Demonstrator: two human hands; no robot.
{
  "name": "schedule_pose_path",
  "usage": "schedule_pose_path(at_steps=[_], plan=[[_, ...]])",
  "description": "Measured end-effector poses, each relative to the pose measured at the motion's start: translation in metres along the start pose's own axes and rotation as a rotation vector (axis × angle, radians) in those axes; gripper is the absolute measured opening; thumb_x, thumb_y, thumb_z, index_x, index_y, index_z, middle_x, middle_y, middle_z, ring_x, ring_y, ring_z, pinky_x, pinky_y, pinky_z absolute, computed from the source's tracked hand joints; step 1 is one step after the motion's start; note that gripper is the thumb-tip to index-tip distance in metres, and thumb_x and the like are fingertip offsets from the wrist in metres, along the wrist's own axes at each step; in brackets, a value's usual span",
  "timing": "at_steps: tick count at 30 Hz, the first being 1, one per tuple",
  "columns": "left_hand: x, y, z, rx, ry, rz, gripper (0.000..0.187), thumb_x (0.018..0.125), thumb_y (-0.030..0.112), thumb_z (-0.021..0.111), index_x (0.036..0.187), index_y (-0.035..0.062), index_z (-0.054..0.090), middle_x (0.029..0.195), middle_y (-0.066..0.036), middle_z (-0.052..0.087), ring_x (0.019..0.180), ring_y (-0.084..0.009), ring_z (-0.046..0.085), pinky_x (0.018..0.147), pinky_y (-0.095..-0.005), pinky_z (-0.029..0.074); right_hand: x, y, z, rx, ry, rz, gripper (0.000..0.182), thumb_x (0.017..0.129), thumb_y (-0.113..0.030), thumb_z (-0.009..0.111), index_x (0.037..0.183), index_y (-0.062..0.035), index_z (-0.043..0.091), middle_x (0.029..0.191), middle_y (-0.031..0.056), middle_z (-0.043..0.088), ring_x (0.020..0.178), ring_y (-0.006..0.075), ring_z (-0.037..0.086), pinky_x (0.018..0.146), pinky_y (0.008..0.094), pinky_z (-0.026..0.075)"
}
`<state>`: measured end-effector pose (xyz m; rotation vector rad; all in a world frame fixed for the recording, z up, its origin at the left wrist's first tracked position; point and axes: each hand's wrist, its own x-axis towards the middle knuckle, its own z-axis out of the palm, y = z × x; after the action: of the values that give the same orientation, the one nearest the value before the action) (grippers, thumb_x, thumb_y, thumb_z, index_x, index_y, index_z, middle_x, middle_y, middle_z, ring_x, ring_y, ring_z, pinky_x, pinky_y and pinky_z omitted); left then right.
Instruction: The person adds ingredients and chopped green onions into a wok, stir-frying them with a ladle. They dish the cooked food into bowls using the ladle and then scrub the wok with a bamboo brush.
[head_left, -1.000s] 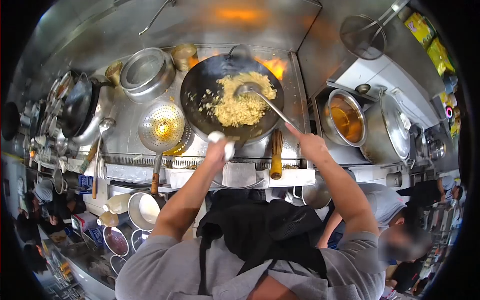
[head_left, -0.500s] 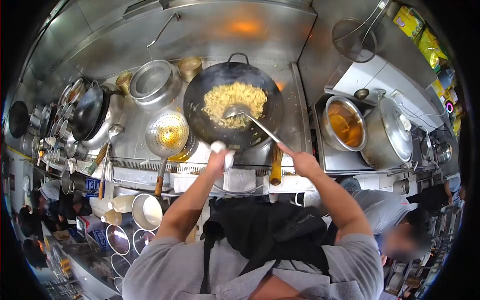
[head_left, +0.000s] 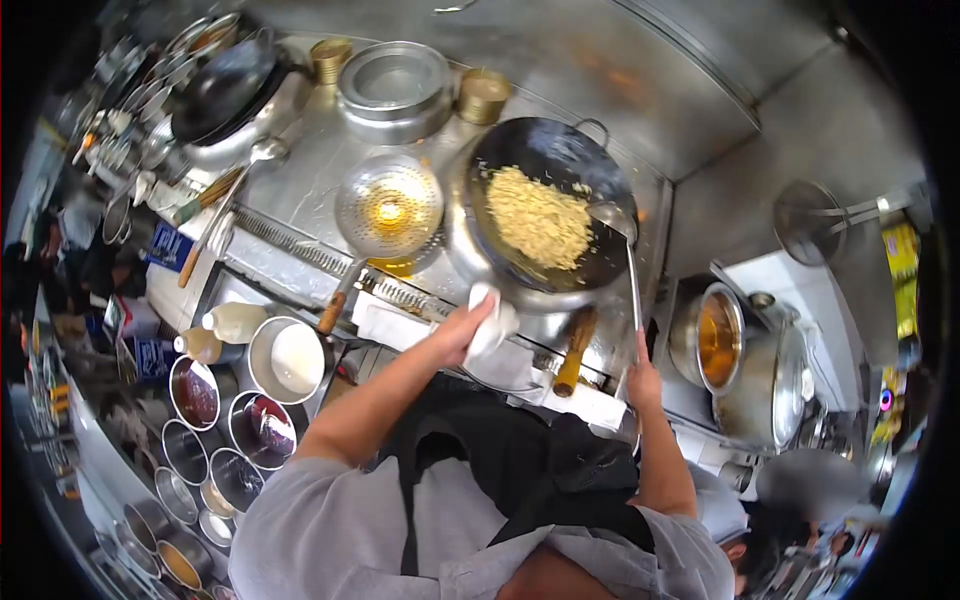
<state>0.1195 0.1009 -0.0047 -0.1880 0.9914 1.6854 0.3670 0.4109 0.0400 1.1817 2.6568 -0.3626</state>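
Note:
A white cloth (head_left: 493, 333) is bunched in my left hand (head_left: 465, 330), at the near edge of a black wok (head_left: 535, 150). My right hand (head_left: 643, 384) is closed round the handle of a long metal ladle (head_left: 634, 285). The ladle's bowl rests inside the wok at its right side, against a heap of yellowish chopped food (head_left: 540, 220). Left of the wok a perforated strainer (head_left: 390, 205) with a wooden handle lies over a container of oil. A bamboo brush (head_left: 577, 350) lies just in front of the wok.
Stacked metal pots (head_left: 395, 90) and a brass-coloured tin (head_left: 484, 96) stand behind the strainer. At the left are a white-filled pot (head_left: 287, 360) and several sauce containers. A pot of orange liquid (head_left: 718, 338) and a large lidded pot (head_left: 765, 385) stand right. Another person (head_left: 720, 505) is at lower right.
The view has turned and shifted. The ladle has moved to the wok's right side, and the food has gathered into a more compact heap. Both hands keep hold of the cloth and the ladle.

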Motion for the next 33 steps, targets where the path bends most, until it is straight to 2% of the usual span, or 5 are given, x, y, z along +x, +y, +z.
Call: schedule_pose_path(at_steps=[5,8,18,28,33], plan=[[-0.116,-0.013,-0.114,0.167,0.193,0.152,0.05,0.099,0.042,0.059,0.129,0.0021,0.054,0.107,-0.006,0.065,0.089,-0.0149,0.061,0.077,-0.0321,0.052,0.068,-0.115,-0.035,0.275,0.168,-0.541,0.084,0.09,0.002,0.051,0.159,-0.032,0.016,0.142,0.0217,0.053,0.126,0.0372,0.056,0.104,0.0409,0.044],[-0.143,-0.002,-0.164,0.114,0.326,0.26,0.042,0.098,0.035,0.062,0.123,0.0027,0.054,0.099,-0.004,0.063,0.082,-0.0137,0.059,0.072,-0.0327,0.051,0.133,-0.275,-0.076,0.804,-0.156,-0.385,0.078,0.095,-0.002,0.051,0.159,-0.0322,0.018,0.09,0.0045,0.057,0.054,0.0114,0.046,0.049,0.0265,0.044],[-0.211,0.009,-0.164,0.095,0.628,0.484,0.036,0.096,0.029,0.064,0.119,0.0035,0.053,0.099,-0.002,0.058,0.09,-0.0123,0.053,0.081,-0.0311,0.046,0.29,-0.584,0.087,0.649,-0.028,-0.418,0.079,0.081,-0.001,0.056,0.153,-0.0173,0.027,0.102,0.0184,0.064,0.087,0.0343,0.064,0.081,0.0437,0.054],[-0.189,0.061,-0.165,0.222,0.456,0.468,0.035,0.096,0.03,0.065,0.116,0.0035,0.054,0.095,-0.003,0.06,0.087,-0.0142,0.058,0.079,-0.0308,0.05,0.269,-0.51,-0.096,2.645,-1.635,-0.012,0.012,0.073,0.005,0.057,0.076,0.0,0.046,0.072,0.0067,0.047,0.057,0.0176,0.049,0.054,0.0261,0.047],[-0.159,0.077,-0.151,0.26,0.296,0.467,0.037,0.096,0.028,0.065,0.12,0.0024,0.055,0.1,-0.004,0.061,0.088,-0.0132,0.057,0.078,-0.0302,0.049,0.243,-0.356,-0.073,1.803,0.049,-0.057,0.034,0.085,0.002,0.059,0.117,-0.0065,0.055,0.081,0.0122,0.056,0.059,0.0183,0.054,0.046,0.0353,0.044]])
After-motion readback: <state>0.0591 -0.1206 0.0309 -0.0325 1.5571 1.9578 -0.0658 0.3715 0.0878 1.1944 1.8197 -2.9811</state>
